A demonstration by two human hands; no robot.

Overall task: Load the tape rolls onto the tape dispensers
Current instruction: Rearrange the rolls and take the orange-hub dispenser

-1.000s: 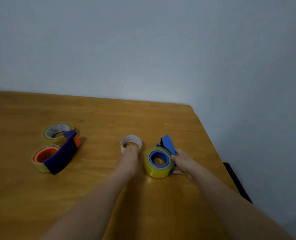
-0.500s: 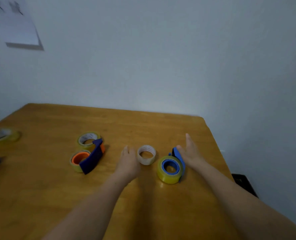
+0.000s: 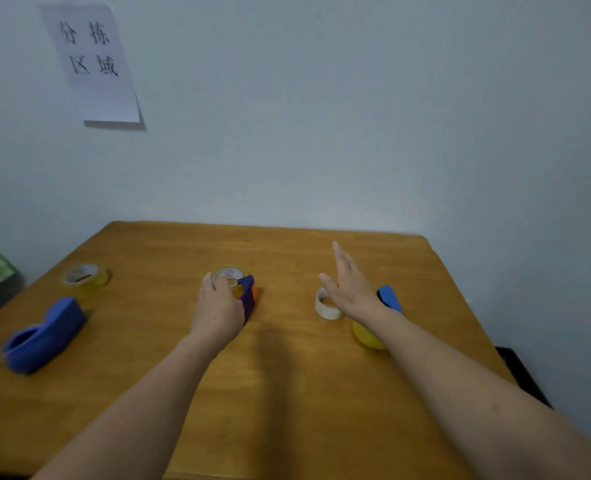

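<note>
Left hand (image 3: 217, 306) cupped over dispenser (image 3: 247, 294) beside roll (image 3: 230, 273), grip unclear; right hand (image 3: 351, 289) spread, empty. Could nudge that roll or knock core (image 3: 327, 306) aside

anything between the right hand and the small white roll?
Nothing visible. The right hand hovers open just above and beside the white roll, which lies flat on the table. The loaded blue dispenser sits on the hand's far side, clear of that path.

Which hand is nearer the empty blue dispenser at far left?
Left. The left hand is mid-table on the orange-cored dispenser, well right of the empty blue dispenser; the right hand is farther right.
</note>
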